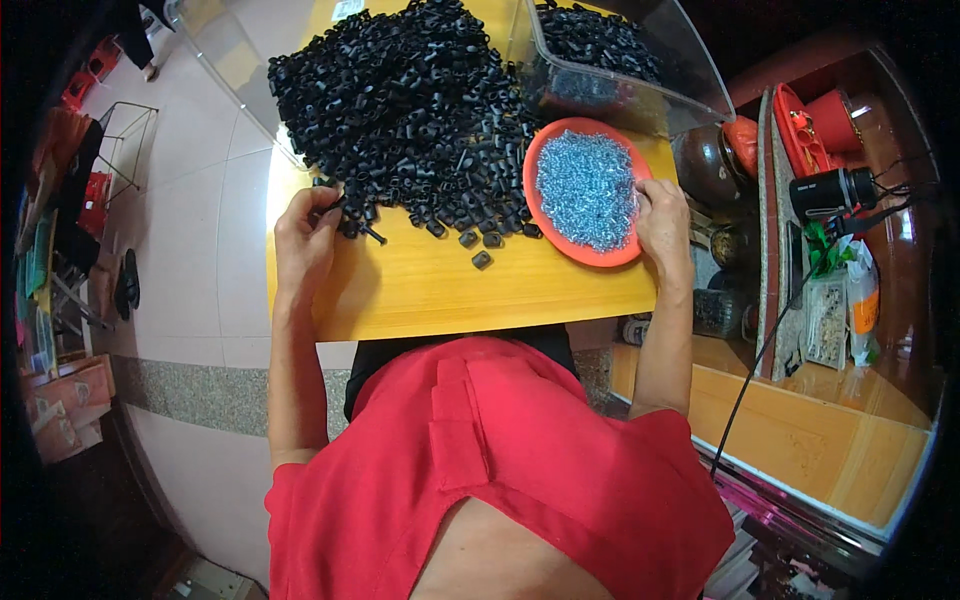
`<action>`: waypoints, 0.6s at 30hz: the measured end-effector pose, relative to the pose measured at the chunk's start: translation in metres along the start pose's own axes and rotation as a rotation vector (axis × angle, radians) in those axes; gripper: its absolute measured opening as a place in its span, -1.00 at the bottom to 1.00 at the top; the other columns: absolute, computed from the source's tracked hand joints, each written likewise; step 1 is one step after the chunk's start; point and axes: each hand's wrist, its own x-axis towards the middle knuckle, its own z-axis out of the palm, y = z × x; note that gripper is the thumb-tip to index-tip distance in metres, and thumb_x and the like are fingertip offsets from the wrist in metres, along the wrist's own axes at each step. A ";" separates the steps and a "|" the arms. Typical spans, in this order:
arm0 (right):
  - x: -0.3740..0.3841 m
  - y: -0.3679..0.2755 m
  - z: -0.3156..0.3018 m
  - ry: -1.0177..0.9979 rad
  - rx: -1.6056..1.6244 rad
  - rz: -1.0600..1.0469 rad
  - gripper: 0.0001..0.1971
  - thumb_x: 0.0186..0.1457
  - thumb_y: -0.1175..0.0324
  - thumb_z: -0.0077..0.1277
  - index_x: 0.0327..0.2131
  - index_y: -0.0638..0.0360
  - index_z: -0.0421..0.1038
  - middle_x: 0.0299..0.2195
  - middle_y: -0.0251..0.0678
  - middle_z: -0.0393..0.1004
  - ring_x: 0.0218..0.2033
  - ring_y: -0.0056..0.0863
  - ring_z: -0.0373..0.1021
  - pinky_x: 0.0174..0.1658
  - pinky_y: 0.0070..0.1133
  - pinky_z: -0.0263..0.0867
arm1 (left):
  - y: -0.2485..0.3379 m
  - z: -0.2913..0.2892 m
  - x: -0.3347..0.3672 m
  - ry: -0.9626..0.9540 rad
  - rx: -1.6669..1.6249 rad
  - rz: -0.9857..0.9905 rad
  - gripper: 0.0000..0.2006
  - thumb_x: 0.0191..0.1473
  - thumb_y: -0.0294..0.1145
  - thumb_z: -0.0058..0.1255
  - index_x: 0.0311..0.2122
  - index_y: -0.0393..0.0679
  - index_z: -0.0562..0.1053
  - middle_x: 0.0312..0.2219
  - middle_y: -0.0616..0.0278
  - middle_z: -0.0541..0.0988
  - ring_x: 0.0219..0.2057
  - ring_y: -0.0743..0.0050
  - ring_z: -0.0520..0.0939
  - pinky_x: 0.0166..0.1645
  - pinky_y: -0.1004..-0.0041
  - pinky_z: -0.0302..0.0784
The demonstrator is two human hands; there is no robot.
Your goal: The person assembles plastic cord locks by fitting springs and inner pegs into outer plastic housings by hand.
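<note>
On the right side, past the table edge: a cluttered wooden counter (800,420) with small packets, one orange-and-white (863,305), one clear bag with speckled contents (826,320). Print too small to make out. Red plastic tray (800,130) and red cup (835,118) sit further back, a black camera (830,192) with cable in front of them. Far left on the floor: red crates (90,65) and a wire rack (125,150).

Yellow wooden table (450,290): near edge runs just above the red shirt (500,470), left edge drops to pale tiled floor (200,260). Bare strip of tabletop between the pile and the near edge; that's the only free room. Clear plastic bin (640,70) overhangs the back right, holding more black parts.

Black plastic parts (410,110): big heap of small short tubular pieces covering the table's back half, a few strays (482,258) loose toward the near edge.

Orange round dish (545,160) just right of the heap, touching it, full of small silvery-blue screws (587,190).

Left hand (305,230): at the heap's lower left edge, fingers curled, thumb and fingertips pinched on one black part (335,205).

Right hand (665,225): resting on the dish's right rim, fingers bent down toward the screws; can't tell whether it has one pinched.
</note>
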 end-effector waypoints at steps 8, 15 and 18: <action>0.008 -0.001 0.003 0.043 0.054 0.027 -0.78 -0.14 0.57 -0.07 -0.31 0.28 0.39 -0.37 -0.06 0.38 -0.29 -0.13 0.31 -0.20 -0.40 0.22 | 0.001 0.001 -0.011 0.124 -0.180 -0.050 -0.84 -0.09 -0.67 -0.05 -0.32 -0.29 0.41 -0.46 0.34 0.46 -0.44 0.66 0.43 -0.31 0.67 0.37; 0.015 0.003 0.013 0.049 0.065 -0.037 -0.79 -0.15 0.56 -0.05 -0.33 0.28 0.39 -0.40 -0.06 0.39 -0.31 -0.14 0.33 -0.22 -0.43 0.23 | -0.007 -0.008 -0.013 0.170 -0.503 -0.142 -0.84 -0.10 -0.66 -0.03 -0.33 -0.28 0.43 -0.42 0.31 0.47 -0.44 0.68 0.43 -0.34 0.71 0.33; 0.014 0.004 0.009 0.050 0.122 0.009 -0.85 -0.16 0.54 -0.05 -0.40 0.25 0.40 -0.45 -0.08 0.39 -0.35 -0.11 0.31 -0.25 -0.36 0.22 | -0.013 -0.009 -0.013 0.171 -0.559 -0.079 -0.84 -0.10 -0.65 -0.02 -0.32 -0.28 0.42 -0.39 0.29 0.47 -0.42 0.70 0.42 -0.32 0.72 0.32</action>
